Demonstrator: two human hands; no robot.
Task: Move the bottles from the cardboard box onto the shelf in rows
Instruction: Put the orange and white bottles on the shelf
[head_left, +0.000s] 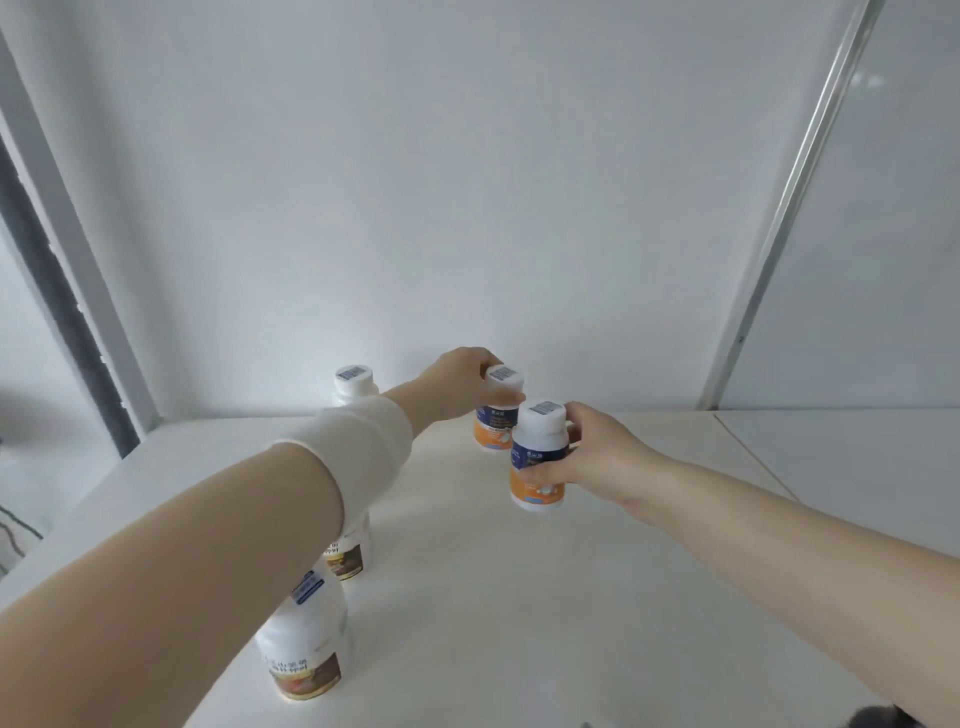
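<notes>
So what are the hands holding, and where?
Left hand grips the farther orange bottle by its cap; right hand grips the nearer bottle round its middle.

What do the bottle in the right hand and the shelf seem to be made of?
Bottle: probably opaque white plastic, smooth, with a printed blue-and-orange label. Shelf: perhaps laminate or painted board; its cream surface shows soft reflections, so semi-gloss.

Likely a shop or stockroom: a plain white shelf carrying barcode-labelled bottles.
</notes>
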